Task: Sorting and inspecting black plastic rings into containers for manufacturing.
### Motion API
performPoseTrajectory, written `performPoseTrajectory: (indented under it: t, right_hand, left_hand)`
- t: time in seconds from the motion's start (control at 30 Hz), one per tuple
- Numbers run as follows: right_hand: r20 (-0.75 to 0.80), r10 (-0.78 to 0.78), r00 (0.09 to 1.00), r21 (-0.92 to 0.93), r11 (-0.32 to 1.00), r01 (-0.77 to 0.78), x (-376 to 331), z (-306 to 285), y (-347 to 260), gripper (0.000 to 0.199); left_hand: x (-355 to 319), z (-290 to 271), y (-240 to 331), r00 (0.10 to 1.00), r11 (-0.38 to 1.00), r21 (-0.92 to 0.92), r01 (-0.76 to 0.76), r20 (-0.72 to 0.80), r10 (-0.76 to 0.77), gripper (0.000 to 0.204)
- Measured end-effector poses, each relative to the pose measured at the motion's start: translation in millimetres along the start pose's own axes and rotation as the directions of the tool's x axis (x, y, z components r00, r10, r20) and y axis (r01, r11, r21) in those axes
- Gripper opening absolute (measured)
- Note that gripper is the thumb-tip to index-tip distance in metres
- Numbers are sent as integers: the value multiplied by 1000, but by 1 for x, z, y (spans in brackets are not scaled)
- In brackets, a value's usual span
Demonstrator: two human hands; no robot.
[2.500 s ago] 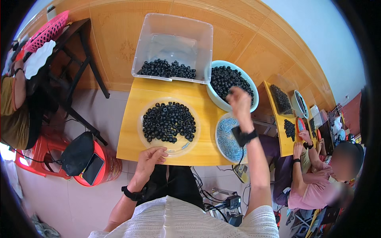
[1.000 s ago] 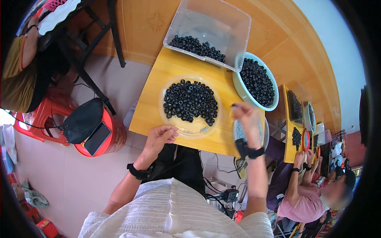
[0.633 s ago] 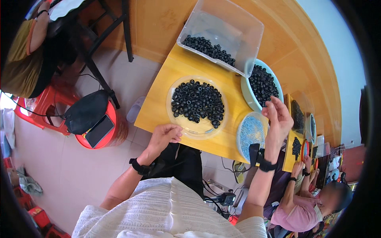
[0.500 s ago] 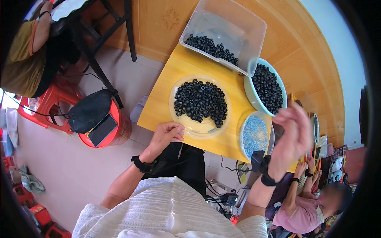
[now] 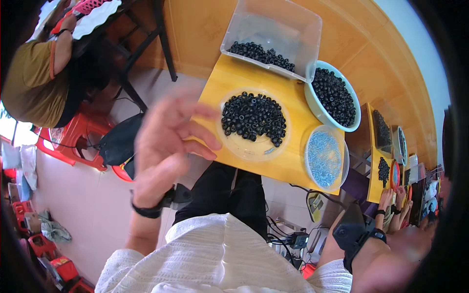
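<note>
My left hand (image 5: 168, 139) is raised left of the yellow table (image 5: 205, 88), blurred but with its fingers apart and nothing visible in it. Its fingertips reach toward the rim of a round clear plastic tray (image 5: 234, 149) near the table's front edge. A heap of small black ring-shaped pieces (image 5: 251, 115) lies in the tray, with a small light-blue bit (image 5: 269, 151) beside it. My right hand (image 5: 391, 273) is drawn back at the lower right, off the table and heavily smeared; its fingers cannot be made out. Both wrists wear black bands with small devices.
A clear bin (image 5: 273, 24) and a pale-blue bowl (image 5: 354, 90) hold more black pieces. A round container (image 5: 309, 166) of light-blue slender pieces stands at the table's right edge. Red stools (image 5: 78, 139) and a seated person (image 5: 36, 88) are at left; other people work at right.
My left hand has lifted off the tray's edge and opened, moving left and up. My right hand has swung from beside the light-blue pieces down to the lower right.
</note>
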State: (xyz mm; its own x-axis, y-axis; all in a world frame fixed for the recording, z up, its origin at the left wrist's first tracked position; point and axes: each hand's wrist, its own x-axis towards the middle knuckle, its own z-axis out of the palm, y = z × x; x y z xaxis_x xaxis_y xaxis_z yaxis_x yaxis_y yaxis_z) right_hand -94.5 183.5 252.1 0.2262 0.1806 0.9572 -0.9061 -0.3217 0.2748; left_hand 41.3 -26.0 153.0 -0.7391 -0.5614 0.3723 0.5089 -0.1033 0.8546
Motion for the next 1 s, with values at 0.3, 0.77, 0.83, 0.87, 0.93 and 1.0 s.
performPoseTrajectory:
  t: [0.3,0.77,0.83,0.87,0.93,1.0]
  right_hand:
    - [160,-21,987,-158,986,47,23,-19,6,31]
    - [178,131,975,-526,850,-19,7,-48,-12,25]
    - [183,172,968,-576,816,-36,3,-44,-16,24]
    - [181,195,964,-604,795,-47,-1,-40,-18,23]
    - [190,240,952,-645,761,-63,-5,-38,-20,23]
    - [213,282,935,-672,737,-70,-3,-44,-18,22]
  left_hand:
    - [14,41,62,902,885,270,-380,-103,419,108]
    - [17,44,79,854,810,329,-485,-19,520,101]
    - [17,37,81,855,809,333,-485,-14,518,100]
    - [19,30,82,857,809,335,-483,-6,515,99]
    - [18,25,83,860,811,340,-477,-12,511,98]
    - [13,29,82,860,814,347,-466,-39,509,97]
